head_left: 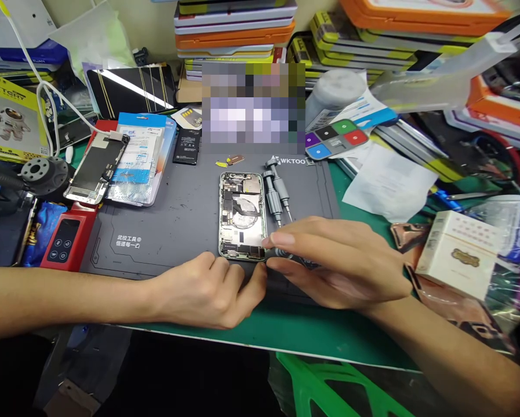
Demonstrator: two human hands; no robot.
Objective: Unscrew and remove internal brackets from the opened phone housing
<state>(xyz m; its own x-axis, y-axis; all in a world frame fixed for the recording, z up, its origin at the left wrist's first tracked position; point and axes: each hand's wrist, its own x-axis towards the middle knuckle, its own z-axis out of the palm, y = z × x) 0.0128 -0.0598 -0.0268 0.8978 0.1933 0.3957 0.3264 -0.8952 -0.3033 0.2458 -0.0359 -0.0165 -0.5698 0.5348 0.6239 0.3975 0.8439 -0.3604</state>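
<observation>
An opened phone (244, 223) lies face up on the grey work mat, its circuit boards, ribbon cable and round coil exposed. Curled at its lower edge, my left hand (216, 292) is closed on the phone, with the thumb at the bottom right corner; its fingertips are hidden. My right hand (338, 260) reaches in from the right, fingers stretched and apart from the thumb, the tips at that same corner. Two grey screwdrivers (273, 194) lie just right of the phone. Another dark tool is partly covered by my right hand.
Left of the mat (155, 226) are a detached phone screen (97, 168), a blue packet (140, 156) and a red device (68, 240). A black battery (186, 146) lies behind. At right stand a white box (457, 255) and a paper sheet (390, 179). Boxes are stacked along the back.
</observation>
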